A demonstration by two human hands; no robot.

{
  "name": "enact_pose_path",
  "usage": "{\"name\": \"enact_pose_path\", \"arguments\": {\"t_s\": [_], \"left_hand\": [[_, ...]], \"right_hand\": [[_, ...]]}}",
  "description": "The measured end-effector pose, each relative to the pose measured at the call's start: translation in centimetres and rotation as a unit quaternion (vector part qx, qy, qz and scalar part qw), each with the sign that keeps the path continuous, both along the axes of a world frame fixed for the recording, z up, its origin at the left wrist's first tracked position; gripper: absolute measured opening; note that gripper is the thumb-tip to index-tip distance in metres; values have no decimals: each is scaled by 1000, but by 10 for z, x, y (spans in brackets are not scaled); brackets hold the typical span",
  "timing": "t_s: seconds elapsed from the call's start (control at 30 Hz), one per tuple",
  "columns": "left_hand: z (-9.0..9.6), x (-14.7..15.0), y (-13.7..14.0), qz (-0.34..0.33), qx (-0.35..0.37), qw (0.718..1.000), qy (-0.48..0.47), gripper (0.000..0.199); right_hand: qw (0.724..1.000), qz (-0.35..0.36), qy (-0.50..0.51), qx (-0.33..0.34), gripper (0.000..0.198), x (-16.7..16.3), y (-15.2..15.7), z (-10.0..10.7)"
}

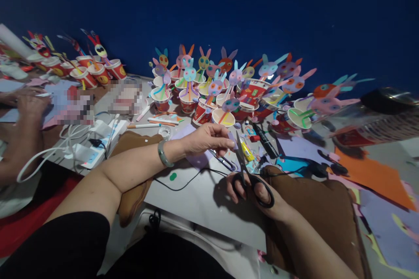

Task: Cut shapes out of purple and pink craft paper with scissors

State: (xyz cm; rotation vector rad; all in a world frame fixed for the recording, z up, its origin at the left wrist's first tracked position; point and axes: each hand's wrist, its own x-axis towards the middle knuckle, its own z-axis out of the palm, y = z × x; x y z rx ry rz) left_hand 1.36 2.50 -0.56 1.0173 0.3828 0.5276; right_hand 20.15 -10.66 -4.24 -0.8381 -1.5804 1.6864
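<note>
Above the white table [209,216], just in front of the crowded paper cups [223,118], I'm pinching a small purple paper piece [233,140] in my left grip [211,139] while my right grip [253,194] is holding the black-handled scissors [242,167], their blades pointing forward just beside it.

Room over the white tabletop [203,213], black cord [176,189] across, paper cups [188,101] beyond.

scissors [243,166]: metal (handles [271,198]: plastic) | purple piece [231,137]: matt paper
</note>
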Motion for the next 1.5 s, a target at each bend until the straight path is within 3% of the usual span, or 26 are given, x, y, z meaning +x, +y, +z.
{"name": "enact_pose_path", "arguments": {"t_s": [0.53,1.0,1.3,1.5], "left_hand": [[0,-2,2,-2,2,1000,-3,41],[1,-5,4,-25,24,999,31,40],[0,-6,5,-23,16,1000,13,34],[2,-4,4,-9,5,1000,16,40]], "right_hand": [[998,-34,41,-20,56,-8,-3,13],[1000,-16,12,-16,58,-5,-1,14],[998,-62,-26,-15,57,-6,-2,20],[996,-79,-30,-1,56,-6,0,20]]}}
